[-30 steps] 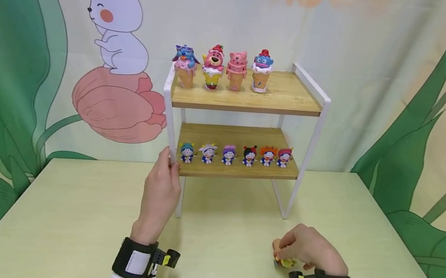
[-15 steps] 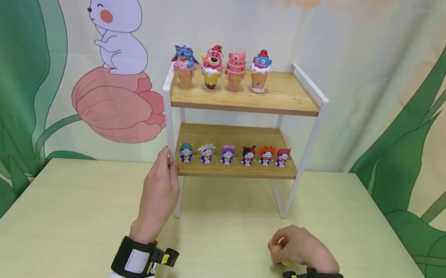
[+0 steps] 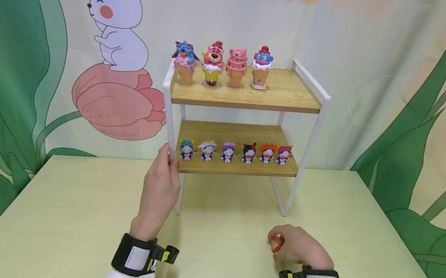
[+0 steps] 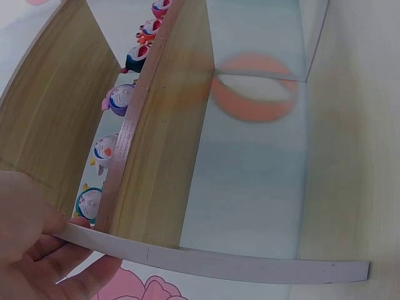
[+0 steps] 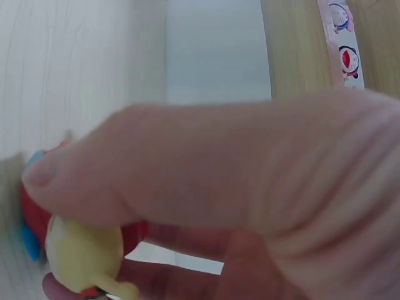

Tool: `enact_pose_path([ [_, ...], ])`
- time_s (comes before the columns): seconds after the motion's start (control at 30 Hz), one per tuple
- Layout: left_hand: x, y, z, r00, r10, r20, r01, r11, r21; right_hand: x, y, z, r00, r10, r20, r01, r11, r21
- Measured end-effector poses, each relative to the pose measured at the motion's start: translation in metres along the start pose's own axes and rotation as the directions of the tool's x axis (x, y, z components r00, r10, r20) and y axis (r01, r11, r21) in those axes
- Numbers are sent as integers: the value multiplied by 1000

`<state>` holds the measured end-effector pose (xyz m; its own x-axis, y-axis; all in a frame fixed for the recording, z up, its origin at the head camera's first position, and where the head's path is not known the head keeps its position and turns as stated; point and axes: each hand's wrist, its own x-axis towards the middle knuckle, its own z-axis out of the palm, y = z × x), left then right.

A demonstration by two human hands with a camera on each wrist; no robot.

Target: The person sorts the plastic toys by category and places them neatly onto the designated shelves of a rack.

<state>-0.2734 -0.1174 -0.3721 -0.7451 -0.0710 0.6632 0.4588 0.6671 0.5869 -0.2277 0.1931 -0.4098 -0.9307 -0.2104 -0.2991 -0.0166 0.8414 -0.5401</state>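
Observation:
A two-tier rack [image 3: 290, 96] with wooden shelves and a white metal frame stands on the table. My left hand [image 3: 159, 192] grips its front left post [image 4: 250, 267] at lower-shelf height, thumb on one side and fingers on the other in the left wrist view. To the right and in front of the rack, my right hand [image 3: 302, 247] pinches a small toy figurine [image 5: 87, 253] low over the table. Yellow, red and blue parts of the figurine show by the thumb, and a tan part [image 3: 276, 243] pokes out in the head view; my fingers hide the rest.
Several ice-cream-cone figurines [image 3: 237, 68] stand along the upper shelf's left and middle. A row of small figurines in coloured hats [image 3: 228, 152] lines the front of the lower shelf. A printed curtain [image 3: 125, 95] hangs behind the pale table [image 3: 214, 258].
My right hand has moved slightly left and closed more tightly round the figurine, which has turned in the fingers. My left hand has stayed on the rack's post.

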Motion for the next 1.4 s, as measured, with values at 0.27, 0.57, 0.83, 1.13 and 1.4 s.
enact_pose_path([
  [0.27,0,1,0,1000,-5,3,5,1000,2,-1,1,-4,999,-21,-48,20,1000,-22],
  [0.57,0,3,0,1000,0,3,0,1000,23,0,1,-8,995,-45,-87,44,999,-10],
  [0.83,1,2,1,1000,3,-5,-3,1000,22,1,-1,-11,982,-101,-159,105,994,17],
  [1.13,2,0,0,1000,4,-8,-4,1000,11,1,0,-14,964,-172,-203,180,983,24],
  [1.4,2,1,0,1000,-6,2,6,1000,-5,0,-1,-18,935,-236,-265,245,970,1],
])
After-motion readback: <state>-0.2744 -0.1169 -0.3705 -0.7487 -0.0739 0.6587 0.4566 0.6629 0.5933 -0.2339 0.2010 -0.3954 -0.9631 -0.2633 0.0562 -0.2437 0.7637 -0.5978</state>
